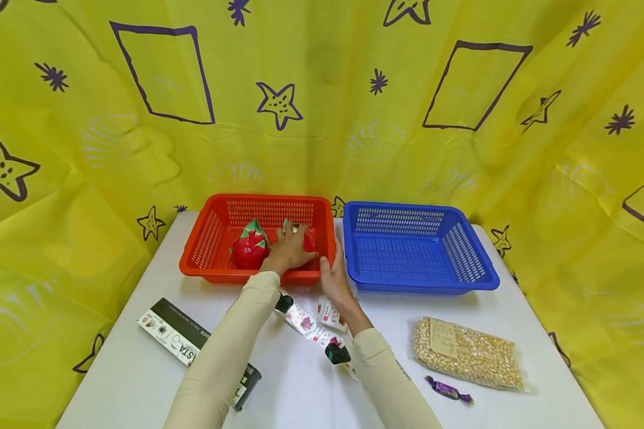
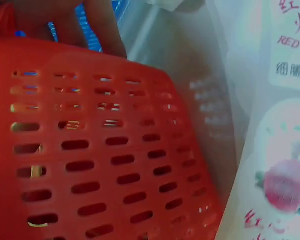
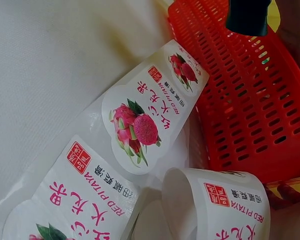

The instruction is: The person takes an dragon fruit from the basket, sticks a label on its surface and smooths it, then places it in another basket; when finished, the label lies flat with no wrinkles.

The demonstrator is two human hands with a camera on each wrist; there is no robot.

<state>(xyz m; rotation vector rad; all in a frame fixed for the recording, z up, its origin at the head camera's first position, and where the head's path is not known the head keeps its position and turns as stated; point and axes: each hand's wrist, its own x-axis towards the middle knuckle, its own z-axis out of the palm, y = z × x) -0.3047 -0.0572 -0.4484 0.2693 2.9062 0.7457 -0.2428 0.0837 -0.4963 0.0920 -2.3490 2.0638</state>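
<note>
In the head view my left hand (image 1: 291, 247) reaches into the red basket (image 1: 214, 272) from above. Its fingers and thumb spread round a red and green dragon fruit (image 1: 309, 241), which they partly hide. A second dragon fruit (image 1: 250, 250) sits to the left in the same basket. My right hand (image 1: 335, 279) holds the basket's right end, thumb near the rim and fingers along the outer side. Below my wrists lie white labels (image 3: 135, 125) printed with dragon fruit and "RED PITAYA"; one curls up. The basket's slotted wall (image 2: 90, 165) fills much of the left wrist view.
A blue basket (image 1: 418, 287) stands close to the right of the red one. A black-and-white box (image 1: 177, 333) lies at left, partly under my left sleeve. At right are a bag of yellow kernels (image 1: 472, 354) and a purple-wrapped candy (image 1: 449, 390). A yellow patterned curtain (image 1: 322, 149) hangs behind.
</note>
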